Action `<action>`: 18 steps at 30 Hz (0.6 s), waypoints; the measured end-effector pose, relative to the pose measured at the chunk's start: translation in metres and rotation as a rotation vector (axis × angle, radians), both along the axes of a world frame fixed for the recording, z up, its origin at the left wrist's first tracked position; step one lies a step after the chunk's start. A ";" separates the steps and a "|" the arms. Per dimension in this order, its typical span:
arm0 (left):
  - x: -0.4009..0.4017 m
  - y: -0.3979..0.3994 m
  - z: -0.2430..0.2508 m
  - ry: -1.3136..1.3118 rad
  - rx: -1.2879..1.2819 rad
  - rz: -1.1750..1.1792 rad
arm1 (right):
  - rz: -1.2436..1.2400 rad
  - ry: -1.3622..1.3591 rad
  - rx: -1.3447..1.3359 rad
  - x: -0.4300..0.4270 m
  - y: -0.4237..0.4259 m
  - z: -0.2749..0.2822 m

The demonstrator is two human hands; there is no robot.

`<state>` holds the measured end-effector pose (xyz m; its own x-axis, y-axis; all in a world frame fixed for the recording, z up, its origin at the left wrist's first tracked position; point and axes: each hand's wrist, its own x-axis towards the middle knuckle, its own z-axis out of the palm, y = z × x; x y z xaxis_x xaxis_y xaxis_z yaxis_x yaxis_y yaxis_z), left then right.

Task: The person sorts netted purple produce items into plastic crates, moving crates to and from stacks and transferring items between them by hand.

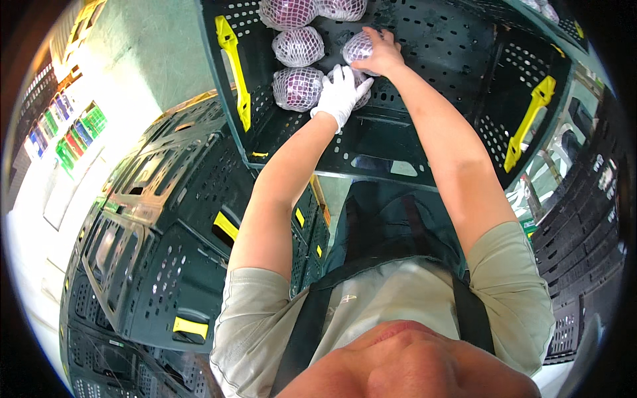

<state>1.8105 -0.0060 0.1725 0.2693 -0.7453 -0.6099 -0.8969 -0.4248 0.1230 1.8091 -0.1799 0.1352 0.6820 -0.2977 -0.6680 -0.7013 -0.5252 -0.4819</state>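
Before me is a dark green plastic crate (pixel 438 69) with perforated walls and yellow handles, holding several pieces of round purple produce in white foam nets. My right hand (pixel 385 53), bare, grips one netted piece (pixel 356 47) from its right side, thumb towards me and fingers over the far side. My left hand (pixel 340 94), in a white glove, lies over a nearer netted piece (pixel 363 99), fingers forward and thumb to the right. Directly left of the glove sits another netted piece (pixel 298 89), with one more (pixel 298 47) behind it. At the far left end, two more (pixel 287 12) are partly cut off.
Stacked dark green crates (pixel 169 278) with yellow latches stand at my left. Black slatted crates (pixel 577 239) rise at my right. Another crate with netted produce (pixel 547 12) shows at the upper right. Coloured crates (pixel 82 137) stand farther off, left, by bright floor.
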 end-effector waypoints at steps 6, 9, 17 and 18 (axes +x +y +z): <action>0.001 -0.015 -0.007 0.019 -0.047 0.041 | -0.498 -0.141 0.713 -0.027 -0.067 -0.016; -0.006 -0.025 -0.014 -0.048 -0.058 0.066 | -0.851 -0.153 1.057 -0.066 -0.086 0.009; 0.041 -0.063 0.002 0.385 0.127 0.427 | -1.020 -0.473 2.096 -0.120 -0.096 0.135; 0.047 -0.050 -0.008 0.492 0.046 0.472 | -1.043 -0.411 2.174 -0.131 -0.101 0.132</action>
